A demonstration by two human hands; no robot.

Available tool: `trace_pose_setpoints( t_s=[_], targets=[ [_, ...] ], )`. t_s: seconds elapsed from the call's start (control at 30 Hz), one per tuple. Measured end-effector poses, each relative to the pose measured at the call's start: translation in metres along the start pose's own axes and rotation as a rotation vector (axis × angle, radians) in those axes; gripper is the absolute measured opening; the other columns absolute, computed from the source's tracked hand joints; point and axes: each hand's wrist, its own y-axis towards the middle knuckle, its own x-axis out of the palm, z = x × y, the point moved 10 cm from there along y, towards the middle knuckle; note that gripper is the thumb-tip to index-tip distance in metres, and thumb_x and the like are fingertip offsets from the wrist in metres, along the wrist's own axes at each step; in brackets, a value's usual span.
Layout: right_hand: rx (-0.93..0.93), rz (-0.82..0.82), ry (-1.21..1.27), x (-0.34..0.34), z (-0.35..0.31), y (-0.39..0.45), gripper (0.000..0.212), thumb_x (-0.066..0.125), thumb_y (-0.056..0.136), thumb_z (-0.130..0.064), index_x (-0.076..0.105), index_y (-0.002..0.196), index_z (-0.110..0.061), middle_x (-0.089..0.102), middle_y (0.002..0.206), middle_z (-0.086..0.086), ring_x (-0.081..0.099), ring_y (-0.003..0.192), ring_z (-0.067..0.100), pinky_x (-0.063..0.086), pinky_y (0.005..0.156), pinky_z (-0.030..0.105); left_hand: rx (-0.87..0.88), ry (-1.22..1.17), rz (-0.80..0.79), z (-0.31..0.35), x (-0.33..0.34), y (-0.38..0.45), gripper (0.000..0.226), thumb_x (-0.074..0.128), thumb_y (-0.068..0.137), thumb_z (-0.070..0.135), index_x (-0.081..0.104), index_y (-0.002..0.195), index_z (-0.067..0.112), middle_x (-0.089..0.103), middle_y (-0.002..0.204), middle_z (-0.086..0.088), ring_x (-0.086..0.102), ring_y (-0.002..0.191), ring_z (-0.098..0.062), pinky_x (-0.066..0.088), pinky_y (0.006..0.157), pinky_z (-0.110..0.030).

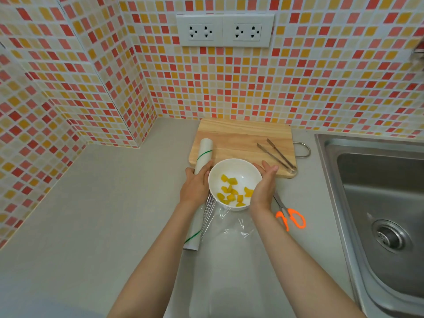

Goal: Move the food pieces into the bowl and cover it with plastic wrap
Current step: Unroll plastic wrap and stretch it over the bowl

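A white bowl (231, 171) holding several yellow food pieces (231, 191) sits at the near edge of the wooden cutting board (241, 136). My left hand (195, 187) presses against the bowl's left side and my right hand (263, 187) cups its right side, so both hands hold the bowl. A roll of plastic wrap (203, 154) lies just left of the bowl, partly under my left hand and forearm. A pulled-out sheet of clear wrap (229, 237) spreads over the counter below the bowl, toward me.
Metal tongs (275, 154) lie on the board's right part. Orange-handled scissors (291, 218) rest on the counter right of my right wrist. A steel sink (378, 203) fills the right side. A tiled wall with sockets (224, 31) stands behind.
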Motion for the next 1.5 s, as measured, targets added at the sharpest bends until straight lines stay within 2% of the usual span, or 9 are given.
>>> trace_pose_setpoints(
  t_s=[0.43,0.67,0.83,0.97,1.1,1.17,1.23,1.33,1.5],
  targets=[
    [-0.076,-0.117,-0.282,0.002,-0.004,0.01,0.043,0.036,0.096,-0.037,0.054,0.127,-0.013,0.059,0.129,0.008,0.052,0.122,0.023,0.04,0.097,0.029,0.017,-0.119,-0.056,-0.01,-0.002,0.001,0.043,0.022,0.099,0.047,0.028,0.142,0.05,0.036,0.112,-0.002,0.047,0.116,-0.025,0.033,0.092,-0.032],
    [-0.482,-0.809,-1.187,0.057,-0.017,-0.018,0.135,0.072,0.053,-0.068,-0.01,0.146,-0.014,-0.009,0.159,0.003,-0.015,0.144,0.014,-0.012,0.116,0.042,0.016,-0.228,-0.048,-0.013,0.002,-0.001,0.043,0.025,0.099,0.046,0.029,0.142,0.049,0.037,0.112,-0.005,0.044,0.117,-0.025,0.032,0.093,-0.028],
    [-0.547,-0.884,-1.467,0.061,-0.009,-0.019,0.145,0.066,0.047,-0.078,-0.015,0.145,-0.01,-0.014,0.158,0.008,-0.018,0.144,0.016,-0.021,0.11,0.047,-0.002,-0.25,-0.037,-0.013,-0.006,-0.001,0.054,0.029,0.1,0.042,0.007,0.149,0.042,0.049,0.132,-0.022,0.045,0.124,-0.035,0.034,0.1,-0.033],
    [-0.525,-0.871,-1.494,0.06,-0.009,-0.017,0.144,0.065,0.046,-0.079,-0.014,0.145,-0.01,-0.013,0.158,0.006,-0.017,0.144,0.016,-0.022,0.109,0.049,-0.229,-0.631,-0.069,-0.034,-0.011,-0.004,0.082,0.049,0.091,0.049,-0.004,0.151,0.028,0.026,0.157,-0.004,0.039,0.136,-0.024,0.035,0.105,-0.034],
    [-0.508,-0.887,-1.496,0.059,-0.009,-0.016,0.143,0.066,0.048,-0.078,-0.015,0.145,-0.012,-0.015,0.158,0.004,-0.018,0.143,0.014,-0.024,0.107,0.05,-0.405,-0.855,-0.201,-0.051,-0.003,-0.012,0.068,0.063,0.084,0.048,0.04,0.138,0.014,0.061,0.119,-0.006,0.064,0.094,-0.022,0.053,0.072,-0.032],
    [-0.491,-0.907,-1.503,0.059,-0.009,-0.017,0.142,0.067,0.049,-0.076,-0.016,0.145,-0.013,-0.017,0.158,0.003,-0.019,0.143,0.013,-0.024,0.107,0.051,-0.369,-0.881,-0.2,-0.05,-0.004,-0.013,0.061,0.064,0.084,0.045,0.042,0.132,0.015,0.062,0.098,-0.005,0.062,0.074,-0.019,0.054,0.059,-0.03],
    [-0.476,-0.917,-1.498,0.059,-0.009,-0.018,0.141,0.068,0.05,-0.075,-0.017,0.145,-0.014,-0.018,0.157,0.002,-0.02,0.143,0.012,-0.024,0.107,0.052,-0.333,-0.867,-0.151,-0.052,-0.01,-0.01,0.07,0.066,0.083,0.044,0.034,0.14,0.018,0.06,0.11,-0.003,0.063,0.079,-0.019,0.055,0.06,-0.03],
    [-0.465,-0.926,-1.495,0.059,-0.009,-0.02,0.14,0.069,0.051,-0.073,-0.017,0.145,-0.015,-0.02,0.157,0.0,-0.021,0.142,0.011,-0.025,0.106,0.053,-0.321,-0.736,-0.09,-0.059,-0.023,-0.005,0.088,0.062,0.083,0.052,0.013,0.151,0.025,0.039,0.146,0.002,0.052,0.123,-0.022,0.049,0.094,-0.036],
    [-0.429,-0.949,-1.482,0.058,-0.011,-0.018,0.14,0.071,0.05,-0.071,-0.018,0.145,-0.019,-0.021,0.157,-0.003,-0.024,0.141,0.008,-0.028,0.104,0.054,-0.311,-0.824,-0.194,-0.052,-0.019,-0.009,0.04,0.043,0.097,0.036,0.039,0.137,0.029,0.06,0.104,0.002,0.059,0.081,-0.014,0.05,0.066,-0.028]
  ],
)
